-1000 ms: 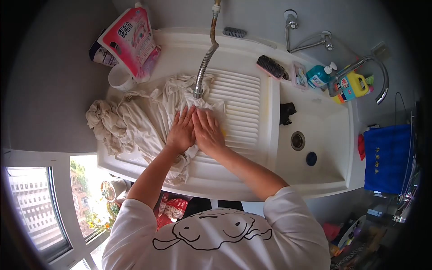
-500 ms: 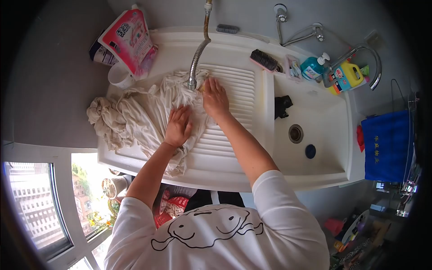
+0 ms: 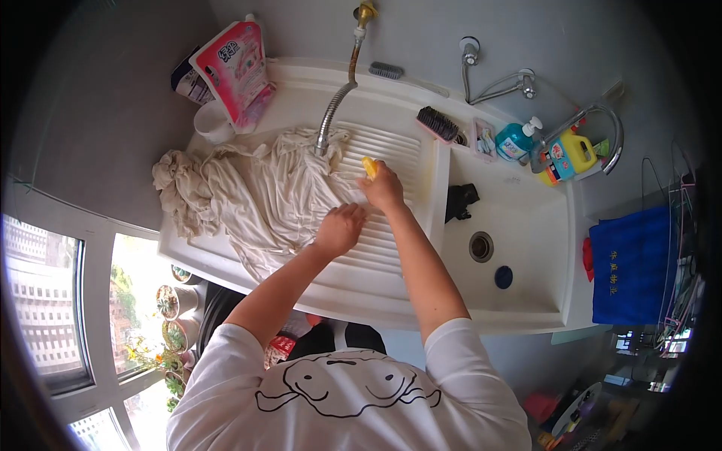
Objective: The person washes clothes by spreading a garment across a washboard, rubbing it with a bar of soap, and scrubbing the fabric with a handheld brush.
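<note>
While we stand over the white basin [image 3: 368, 295], the step in hand looks like soaping the pale cloth [image 3: 263, 188].
It spreads from the basin's left edge onto the ridged washboard [image 3: 392, 152]; the next stroke, we judge, calls for fabric held flat. Our left hand [image 3: 342, 229], fingers curled, rests at the cloth's right edge, and we cannot tell whether it grips any. Our right hand [image 3: 385, 187] has its fingers closed around the yellow bar [image 3: 369, 166], which pokes out beyond them toward the washboard's back edge.
</note>
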